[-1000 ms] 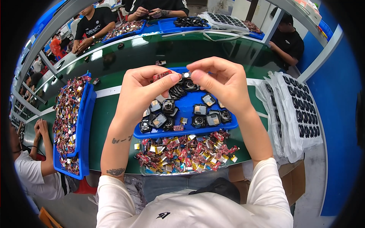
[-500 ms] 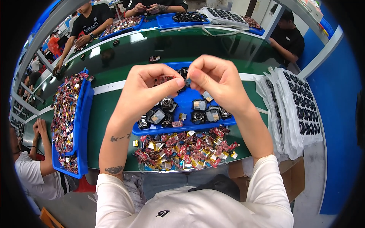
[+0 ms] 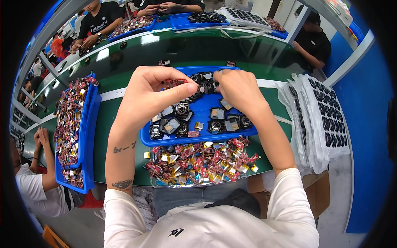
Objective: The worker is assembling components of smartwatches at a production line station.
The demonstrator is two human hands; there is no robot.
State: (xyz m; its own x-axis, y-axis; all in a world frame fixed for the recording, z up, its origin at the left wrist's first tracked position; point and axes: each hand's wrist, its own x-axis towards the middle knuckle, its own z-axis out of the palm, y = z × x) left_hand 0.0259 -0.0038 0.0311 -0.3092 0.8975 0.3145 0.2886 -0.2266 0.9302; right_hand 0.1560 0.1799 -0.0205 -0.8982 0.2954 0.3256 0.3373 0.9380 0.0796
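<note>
Pinched between thumb and fingers of my left hand (image 3: pixel 155 93) is a small red circuit board (image 3: pixel 176 83), raised over the left side of a blue tray (image 3: pixel 202 139). My right hand (image 3: pixel 240 89) is at the tray's far right part, fingers bent down beside black watch cases (image 3: pixel 208 77). Its fingertips are blurred and partly hidden, so any grip is unclear. Lower in the tray lie more round-backed watch cases (image 3: pixel 182 109), grey-faced pieces (image 3: pixel 170 126), a loose silver battery (image 3: pixel 199 125) and another red board (image 3: pixel 193 134).
Before me lies a heap of red boards with batteries (image 3: pixel 202 163) in a clear tray. A blue bin (image 3: pixel 93 136) of similar parts stands left. White trays of black parts (image 3: pixel 328 111) are stacked right. Co-workers sit around the green belt (image 3: pixel 190 47), which carries small parts.
My right hand has left my left hand and moved right and down to the tray's far watch cases; its small blue piece no longer shows. My left hand keeps the red board, shifted slightly left.
</note>
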